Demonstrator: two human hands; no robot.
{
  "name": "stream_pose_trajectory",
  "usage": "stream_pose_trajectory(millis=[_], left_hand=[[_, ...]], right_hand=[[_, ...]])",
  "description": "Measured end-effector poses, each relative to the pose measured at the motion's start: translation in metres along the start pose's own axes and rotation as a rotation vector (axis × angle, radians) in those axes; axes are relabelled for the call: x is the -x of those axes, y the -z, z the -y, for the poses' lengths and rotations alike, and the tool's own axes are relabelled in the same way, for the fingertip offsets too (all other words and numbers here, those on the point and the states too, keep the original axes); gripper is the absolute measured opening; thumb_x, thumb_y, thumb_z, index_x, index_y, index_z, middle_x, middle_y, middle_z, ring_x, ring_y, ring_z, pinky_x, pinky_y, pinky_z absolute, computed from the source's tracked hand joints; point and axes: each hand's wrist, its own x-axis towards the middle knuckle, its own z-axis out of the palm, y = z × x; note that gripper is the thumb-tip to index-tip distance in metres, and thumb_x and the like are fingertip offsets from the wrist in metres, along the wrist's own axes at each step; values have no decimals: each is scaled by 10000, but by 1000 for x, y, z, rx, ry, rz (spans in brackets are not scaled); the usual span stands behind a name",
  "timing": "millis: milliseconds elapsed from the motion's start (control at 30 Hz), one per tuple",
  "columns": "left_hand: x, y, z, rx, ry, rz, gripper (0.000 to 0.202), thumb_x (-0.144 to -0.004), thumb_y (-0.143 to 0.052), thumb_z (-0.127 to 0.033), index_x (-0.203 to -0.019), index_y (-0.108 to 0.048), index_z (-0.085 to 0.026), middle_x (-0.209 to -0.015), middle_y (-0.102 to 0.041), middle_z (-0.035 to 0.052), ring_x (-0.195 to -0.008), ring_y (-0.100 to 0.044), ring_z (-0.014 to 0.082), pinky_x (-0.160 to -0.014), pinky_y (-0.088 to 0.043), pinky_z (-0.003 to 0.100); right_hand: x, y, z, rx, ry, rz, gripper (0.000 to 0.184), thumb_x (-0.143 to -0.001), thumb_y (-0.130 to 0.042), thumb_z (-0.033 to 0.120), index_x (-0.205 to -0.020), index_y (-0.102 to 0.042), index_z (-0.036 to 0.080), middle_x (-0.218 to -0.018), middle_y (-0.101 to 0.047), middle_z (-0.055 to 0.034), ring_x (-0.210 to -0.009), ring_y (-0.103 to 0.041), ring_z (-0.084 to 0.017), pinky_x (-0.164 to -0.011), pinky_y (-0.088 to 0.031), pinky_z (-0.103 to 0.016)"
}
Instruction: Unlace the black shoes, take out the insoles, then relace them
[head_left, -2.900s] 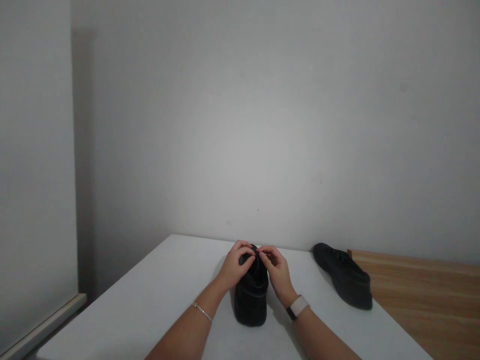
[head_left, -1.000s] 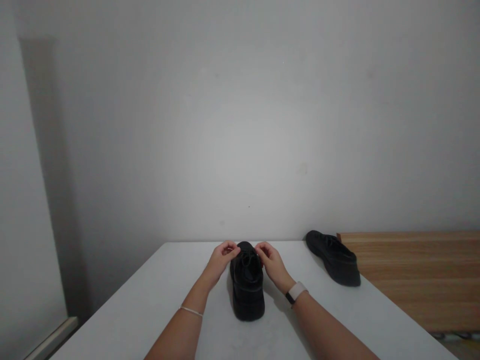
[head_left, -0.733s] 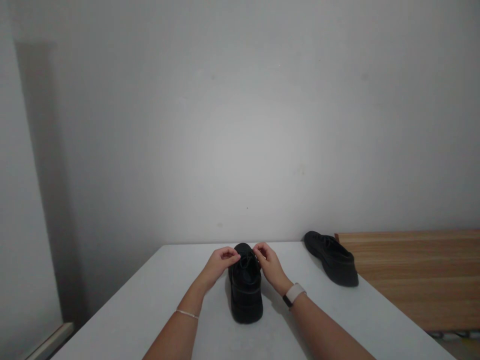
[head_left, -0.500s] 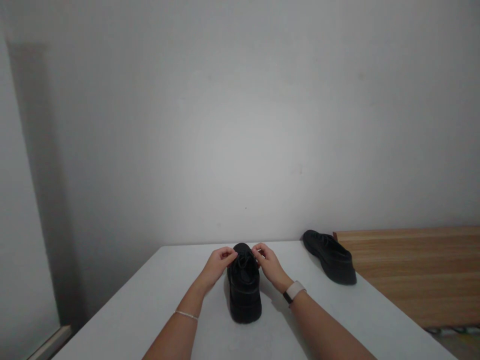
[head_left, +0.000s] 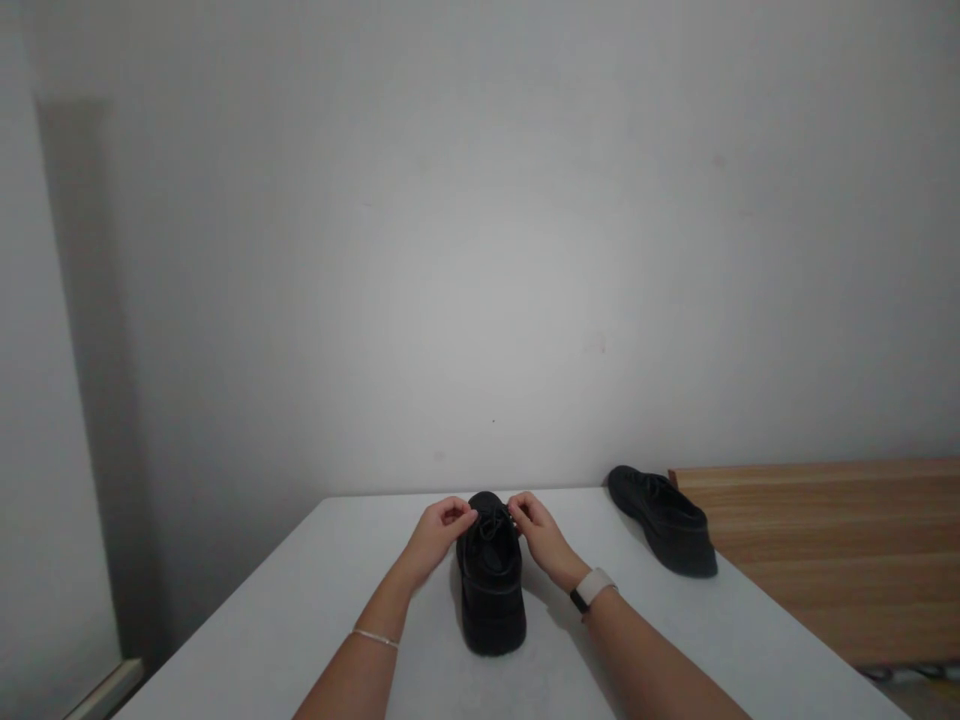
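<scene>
A black lace-up shoe (head_left: 493, 610) stands upright on the white table in front of me, its heel toward me and its toe toward the wall. Dark laces (head_left: 491, 522) cross near its front, with a loop showing. My left hand (head_left: 442, 525) is at the shoe's left side, thumb and forefinger pinched on the lace. On the other side my right hand (head_left: 536, 525) pinches the lace as well, its fingertips close to the shoe's upper. The lace ends in the fingers are too small to make out clearly.
A second black shoe (head_left: 664, 522) rests at the table's right edge, toe toward the wall. Behind the white table (head_left: 337, 560) rises a pale wall (head_left: 480, 250). A wood-grain panel (head_left: 825, 560) is at the right, beyond the table edge.
The whole view has shifted slightly, so everything sits a little lower in the picture. Both hands keep their pinch at the laces, with hardly any movement.
</scene>
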Motion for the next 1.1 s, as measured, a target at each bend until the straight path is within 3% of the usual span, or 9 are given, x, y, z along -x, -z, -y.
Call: stream_pose_trajectory(millis=[367, 600, 733, 967, 1100], left_hand=[[-4, -1, 3, -25, -73, -111, 305, -720, -667, -446, -716, -581, -153, -646, -524, -30, -617, -470, 115, -601, -357, 228], [0, 0, 1, 11, 3, -3, 298, -693, -709, -419, -765, -620, -144, -712, -584, -1, -666, -512, 127, -627, -367, 235], [-2, -3, 2, 36, -33, -61, 300, -719, -677, -440, -728, -587, -154, -676, -560, -13, -649, -495, 121, -610, -362, 228], [-2, -4, 3, 136, -14, -90, 312, -714, -674, -444, -777, -515, -183, -665, -590, -17, -618, -506, 113, -604, -366, 224], [-4, 3, 5, 262, 7, -233, 337, -691, -678, -462, -796, -484, -206, -549, -482, -80, -518, -430, 86, -542, -323, 206]], right_hand=[[1, -3, 6, -166, -35, -42, 327, -729, -657, 472, -843, -510, 203, -659, -531, 37, -509, -438, -101, -474, -319, -241], [3, -2, 12, -342, -90, -20, 364, -618, -774, 326, -897, -579, 196, -740, -593, 10, -635, -525, -126, -575, -378, -256], [1, -1, 12, -342, -38, -92, 320, -646, -750, 312, -885, -565, 207, -731, -586, 15, -675, -547, -140, -637, -417, -281], [1, -1, 6, -375, -36, -139, 361, -674, -726, 327, -952, -523, 220, -767, -565, 23, -606, -534, -115, -576, -416, -268], [0, -1, 8, -436, -109, -180, 407, -610, -768, 337, -923, -542, 208, -715, -557, 23, -575, -503, -114, -534, -371, -257]])
